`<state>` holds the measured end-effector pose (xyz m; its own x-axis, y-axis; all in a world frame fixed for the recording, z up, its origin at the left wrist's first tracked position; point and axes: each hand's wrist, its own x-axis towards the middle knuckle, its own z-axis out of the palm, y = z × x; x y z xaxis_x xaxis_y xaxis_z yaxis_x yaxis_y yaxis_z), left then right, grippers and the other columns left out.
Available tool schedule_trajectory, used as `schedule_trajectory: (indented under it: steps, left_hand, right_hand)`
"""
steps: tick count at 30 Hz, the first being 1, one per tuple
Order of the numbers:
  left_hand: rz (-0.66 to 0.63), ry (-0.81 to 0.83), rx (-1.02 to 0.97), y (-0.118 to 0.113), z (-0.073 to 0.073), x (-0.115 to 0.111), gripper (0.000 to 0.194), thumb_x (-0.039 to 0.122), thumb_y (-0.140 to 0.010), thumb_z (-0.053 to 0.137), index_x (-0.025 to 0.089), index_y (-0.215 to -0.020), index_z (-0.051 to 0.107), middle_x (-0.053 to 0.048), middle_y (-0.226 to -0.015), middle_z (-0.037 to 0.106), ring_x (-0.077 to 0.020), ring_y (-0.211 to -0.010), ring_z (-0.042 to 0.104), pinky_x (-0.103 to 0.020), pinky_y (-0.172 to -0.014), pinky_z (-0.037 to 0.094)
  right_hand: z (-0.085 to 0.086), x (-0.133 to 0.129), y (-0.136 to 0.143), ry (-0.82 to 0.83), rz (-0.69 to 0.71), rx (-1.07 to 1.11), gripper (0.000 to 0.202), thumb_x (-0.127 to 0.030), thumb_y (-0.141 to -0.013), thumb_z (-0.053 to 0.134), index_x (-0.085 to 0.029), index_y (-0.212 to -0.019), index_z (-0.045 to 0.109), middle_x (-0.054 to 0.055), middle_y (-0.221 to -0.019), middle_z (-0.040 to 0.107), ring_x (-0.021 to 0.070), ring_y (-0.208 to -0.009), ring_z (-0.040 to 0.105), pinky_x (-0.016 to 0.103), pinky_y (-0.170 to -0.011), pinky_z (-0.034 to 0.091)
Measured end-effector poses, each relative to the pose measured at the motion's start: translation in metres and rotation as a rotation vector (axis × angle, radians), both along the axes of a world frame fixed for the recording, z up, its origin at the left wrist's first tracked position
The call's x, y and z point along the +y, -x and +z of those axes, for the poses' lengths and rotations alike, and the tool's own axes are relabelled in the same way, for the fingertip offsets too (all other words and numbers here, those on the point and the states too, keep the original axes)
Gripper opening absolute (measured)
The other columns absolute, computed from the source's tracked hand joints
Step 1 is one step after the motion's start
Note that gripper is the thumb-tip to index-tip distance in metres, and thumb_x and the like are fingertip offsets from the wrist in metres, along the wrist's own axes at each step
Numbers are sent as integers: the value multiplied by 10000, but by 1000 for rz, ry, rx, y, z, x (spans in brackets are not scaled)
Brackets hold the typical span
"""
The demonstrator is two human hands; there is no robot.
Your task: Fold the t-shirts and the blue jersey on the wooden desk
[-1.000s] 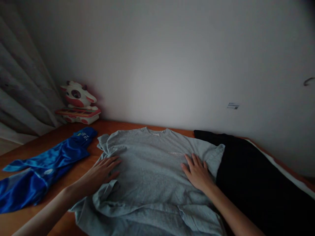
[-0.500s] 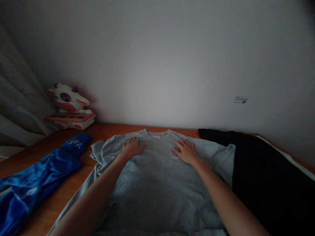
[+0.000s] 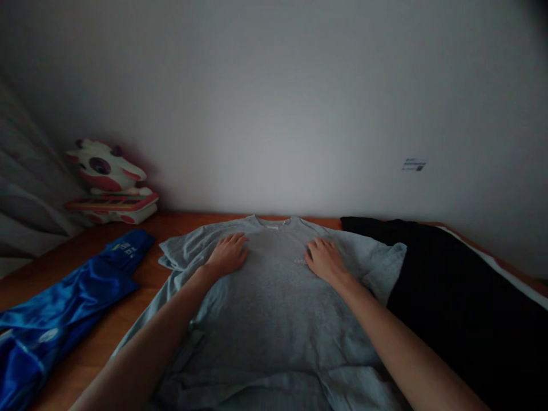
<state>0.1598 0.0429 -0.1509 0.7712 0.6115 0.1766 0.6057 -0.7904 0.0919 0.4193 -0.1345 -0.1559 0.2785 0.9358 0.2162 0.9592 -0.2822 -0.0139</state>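
Note:
A light grey short-sleeved T-shirt [image 3: 269, 308] lies spread out, its collar toward the wall and a small print on the chest. My left hand [image 3: 228, 254] rests on its upper left chest, fingers forward and a little bent, with nothing visibly held. On the other side of the chest, beside the print, my right hand [image 3: 325, 260] lies with its fingers apart and bent down onto the cloth. Loose folds cross the shirt's lower part near the bottom of the view. My forearms cover parts of both its sides.
Shiny blue clothing [image 3: 81, 285] lies on the wooden surface [image 3: 148, 297] at the left. Black cloth [image 3: 454, 308] lies at the right, partly under the grey sleeve. A cow-shaped toy keyboard [image 3: 113, 185] stands at the back left, beside a curtain [image 3: 29, 182]. A wall [image 3: 274, 114] rises behind.
My fingers, spread flat before, are now more bent, and the thumbs are closer in. The left sleeve lies flatter. More folds show in the lower shirt. The view has shifted slightly.

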Motion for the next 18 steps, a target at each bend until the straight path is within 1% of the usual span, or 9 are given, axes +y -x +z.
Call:
schedule_trajectory:
  steps: [2, 4, 7, 9, 10, 11, 13, 16, 18]
  left_hand:
    - [-89, 71, 23, 21, 15, -20, 385, 369, -966, 472, 207, -1263, 655, -125, -1371, 650, -289, -1262, 613, -434, -1108, 456]
    - [-112, 162, 35, 54, 29, -43, 381, 439, -987, 438, 215, -1156, 696, -107, -1189, 727, -269, -1104, 693, -419, -1013, 522]
    - [-69, 259, 61, 120, 40, -82, 417, 555, -973, 450, 254, -1011, 736, -80, -1037, 762, -264, -967, 729, -419, -904, 576]
    - [-88, 258, 46, 166, 36, -105, 402, 626, -878, 596, 326, -1104, 741, -68, -1198, 746, -290, -1111, 702, -436, -993, 558]
    - [-84, 234, 13, 186, 30, -114, 531, 660, -770, 702, 371, -1216, 717, -67, -1292, 719, -320, -1174, 682, -450, -1014, 559]
    - [-67, 213, -20, 203, 24, -122, 686, 658, -707, 757, 411, -1338, 654, -61, -1381, 676, -343, -1235, 653, -464, -1045, 549]
    - [-22, 191, -72, 228, 11, -131, 714, 629, -691, 767, 547, -1377, 582, 26, -1389, 676, -340, -1230, 664, -462, -1029, 573]
    - [-8, 159, -149, 249, 0, -130, 519, 567, -816, 630, 723, -1299, 521, 172, -1200, 752, -284, -1074, 744, -422, -922, 633]
    - [-16, 130, -172, 260, -1, -124, 517, 514, -875, 548, 783, -1304, 441, 229, -1119, 761, -256, -1003, 763, -414, -880, 643]
  right_hand:
    - [8, -25, 7, 15, 126, 60, 305, -294, -996, 457, -185, -1092, 726, 144, -1186, 690, 278, -1114, 623, 419, -999, 452]
    - [17, -60, 12, 18, 228, 157, 268, -300, -987, 487, -206, -1044, 731, 108, -1093, 705, 251, -1058, 644, 390, -970, 473]
    - [33, -129, 17, 66, 213, 303, 251, -373, -977, 533, -219, -969, 731, 86, -987, 704, 243, -952, 668, 383, -898, 507]
    - [42, -176, 23, 118, 210, 436, 295, -494, -942, 605, -242, -1029, 733, 76, -1046, 705, 241, -978, 672, 375, -910, 517]
    - [45, -196, 27, 157, 244, 511, 390, -542, -881, 686, -271, -1160, 716, 75, -1164, 693, 249, -1070, 660, 365, -955, 512]
    - [47, -213, 30, 189, 265, 564, 540, -562, -806, 767, -300, -1271, 681, 74, -1264, 670, 262, -1154, 637, 362, -999, 501]
    - [48, -238, 38, 234, 264, 618, 634, -511, -733, 848, -354, -1319, 662, 53, -1311, 662, 270, -1216, 614, 360, -1042, 483]
    - [45, -257, 46, 191, 212, 637, 338, -412, -844, 758, -352, -1175, 733, 42, -1176, 720, 250, -1128, 653, 354, -1011, 497]
    - [46, -265, 48, 110, 176, 651, 221, -432, -930, 648, -319, -1093, 745, 52, -1097, 736, 234, -1056, 672, 330, -957, 514]
